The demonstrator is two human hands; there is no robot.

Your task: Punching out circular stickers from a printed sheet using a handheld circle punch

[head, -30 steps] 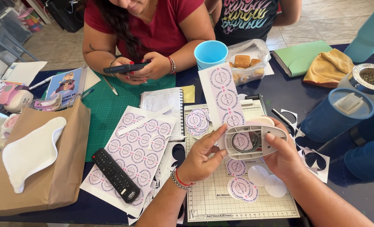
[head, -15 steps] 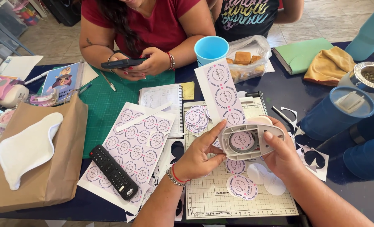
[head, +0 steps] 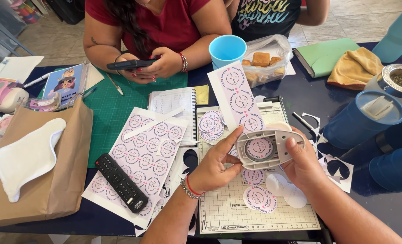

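Holding a grey circle punch (head: 269, 148) upside down above the cutting mat (head: 255, 199) near the counter's front edge; both hands on it. Right hand (head: 305, 163) closed around the punch's right end, thumb on top. Left hand (head: 215, 166) loosely curled at the left end, forefinger stretched up along the paper strip (head: 238, 97) fed through the slot. One printed round label shows centred in the punch window.

Handling, judged: punch looks like rigid plastic, light enough for one hand, smooth shell so best gripped across its short ends as now. Strip is thin and floppy; take it by the edges near the slot to keep it flat, since it would crease or skew easily.

Cut label discs (head: 259, 199) lie on the mat below the hands, more stacked toward its far edge. Uncut label sheet (head: 140, 158) and black remote (head: 118, 181) lie left of the mat. A person across the counter holds a phone (head: 131, 64) in both hands
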